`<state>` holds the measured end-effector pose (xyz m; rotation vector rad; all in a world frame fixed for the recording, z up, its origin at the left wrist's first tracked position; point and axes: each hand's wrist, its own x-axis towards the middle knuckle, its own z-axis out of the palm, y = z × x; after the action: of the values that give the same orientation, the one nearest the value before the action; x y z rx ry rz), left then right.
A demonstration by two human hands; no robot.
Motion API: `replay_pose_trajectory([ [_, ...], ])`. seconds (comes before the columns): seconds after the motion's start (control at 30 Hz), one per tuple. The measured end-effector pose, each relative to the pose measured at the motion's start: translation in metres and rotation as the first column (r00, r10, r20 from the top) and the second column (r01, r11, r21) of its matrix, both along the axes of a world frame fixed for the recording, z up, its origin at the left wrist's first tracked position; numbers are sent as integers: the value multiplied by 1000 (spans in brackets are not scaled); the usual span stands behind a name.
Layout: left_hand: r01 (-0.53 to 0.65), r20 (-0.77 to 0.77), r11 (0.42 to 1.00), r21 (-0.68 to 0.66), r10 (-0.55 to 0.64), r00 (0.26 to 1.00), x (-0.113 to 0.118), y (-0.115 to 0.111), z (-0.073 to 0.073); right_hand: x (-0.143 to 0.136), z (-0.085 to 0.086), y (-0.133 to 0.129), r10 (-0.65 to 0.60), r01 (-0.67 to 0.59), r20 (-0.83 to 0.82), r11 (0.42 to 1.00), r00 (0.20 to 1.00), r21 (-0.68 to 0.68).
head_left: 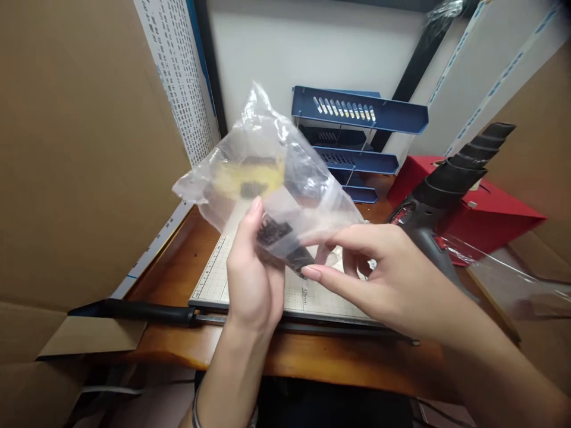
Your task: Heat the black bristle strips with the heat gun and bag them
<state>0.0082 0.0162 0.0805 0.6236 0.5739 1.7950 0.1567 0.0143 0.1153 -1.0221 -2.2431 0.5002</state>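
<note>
A clear plastic bag (307, 160) is held up in front of me, with a yellow item (250, 178) showing blurred through its upper left part. Inside the lower part lies a dark, bristly-looking object (276, 232) whose kind I cannot make out. My left hand (254, 273) grips the bag from below, thumb on the front. At the bag's lower right, my right hand (370, 267) pinches its edge between thumb and fingers, beside the dark object's end. Beneath both hands is a paper trimmer (214, 273) with a printed grid and a black-handled blade arm (151, 311).
A blue tiered tray (357, 110) stands at the back. To the right are a black hand-held blower (446, 184) and a red box (513, 208). Cardboard (89, 148) walls the left side. The wooden table's (321, 362) front edge runs below my hands.
</note>
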Motion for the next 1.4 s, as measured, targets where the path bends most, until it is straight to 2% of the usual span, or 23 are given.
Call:
replay_pose_trajectory([
  [0.2, 25, 28, 999, -48, -24, 999, 1, 5, -3, -4, -4, -3, -72, 54, -105, 985, 992, -166],
  [0.47, 129, -30, 990, -53, -131, 991, -7, 5, -9, -5, -9, 3, -91, 53, -172, 975, 981, -215],
  [0.57, 135, -41, 990, -44, -137, 990, -10, 3, -10, -5, -9, 4, -83, 47, -165, 977, 983, -210],
  [0.73, 154, 34, 986, -55, -153, 988, -10, 4, -12, -7, -6, 3, -68, 27, -187, 976, 980, -217],
  [0.83, 147, -1, 988, -44, -147, 989, -8, 6, -13, -9, -6, 4, -32, -24, -220, 968, 975, -250],
  [0.9, 150, -41, 988, -29, -151, 988, -8, 8, -16, -7, -5, 10, -61, -24, -276, 955, 959, -296],
  [1.0, 167, -142, 986, -7, -166, 976, -10, 8, -26, 1, -2, 31, -151, 21, -354, 938, 923, -345],
  [1.07, 163, -238, 985, -56, -172, 956, -13, 6, -38, 8, 0, 53, -198, 86, -323, 941, 926, -328],
  [1.17, 150, -318, 971, -186, -204, 926, -19, 1, -57, 21, 2, 95, -271, 221, -200, 945, 942, -240],
  [1.23, 160, -356, 960, -230, -237, 904, -24, -1, -67, 29, -2, 127, -372, 354, -90, 920, 924, -168],
  [1.33, 240, -468, 948, -210, -313, 826, -31, -1, -74, 38, -16, 176, -437, 452, 163, 890, 884, -65],
  [1.4, 291, -528, 940, -178, -341, 778, -36, -1, -74, 41, -29, 204, -421, 456, 272, 886, 865, -82],
])
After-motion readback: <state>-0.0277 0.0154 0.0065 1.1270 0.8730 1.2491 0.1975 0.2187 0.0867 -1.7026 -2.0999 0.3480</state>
